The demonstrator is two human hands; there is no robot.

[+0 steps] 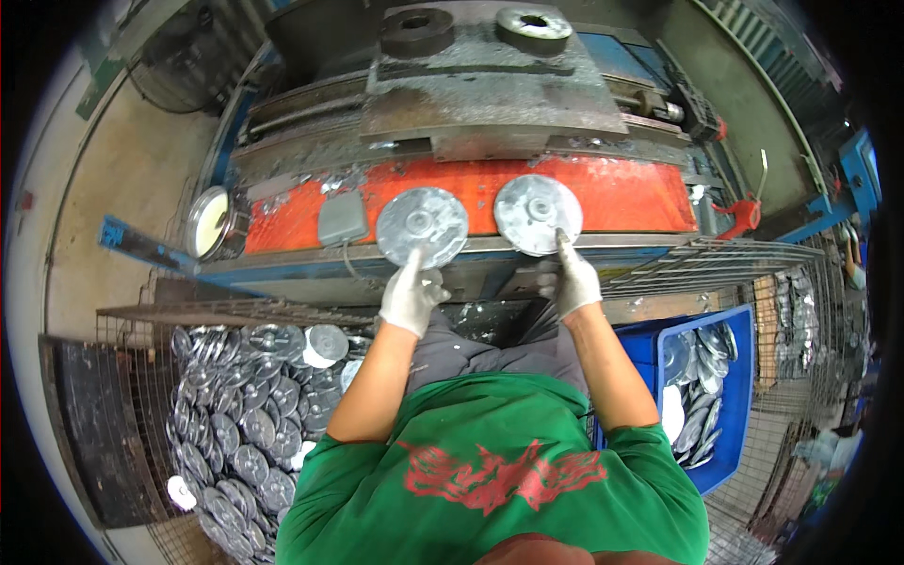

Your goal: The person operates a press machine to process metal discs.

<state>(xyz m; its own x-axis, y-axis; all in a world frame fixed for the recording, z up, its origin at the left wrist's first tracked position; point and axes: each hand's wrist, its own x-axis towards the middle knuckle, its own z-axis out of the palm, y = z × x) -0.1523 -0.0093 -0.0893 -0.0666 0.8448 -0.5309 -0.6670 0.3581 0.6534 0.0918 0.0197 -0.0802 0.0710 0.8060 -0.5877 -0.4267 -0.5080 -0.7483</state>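
Note:
My left hand (pixel 414 298), in a white glove, grips the near edge of a round grey metal disc (pixel 421 226) with a raised hub at its centre. The thumb lies on top, and the fingers curl beneath the rim. A second, similar disc (pixel 538 214) is held the same way by my right hand (pixel 573 281), also gloved, its thumb pressed on the lower right of the face. Both discs are side by side over the front edge of a red-orange board (pixel 626 195), a small gap between them. Whether they rest on it I cannot tell.
Beyond the board, a machine's steel plate (pixel 499 104) carries a dark ring (pixel 415 33) and a paler ring (pixel 534 28). A grey box (pixel 342 218) and a round tin (pixel 215 222) sit left. Many discs (pixel 254 428) fill a wire cage; a blue bin (pixel 734 414) holds more.

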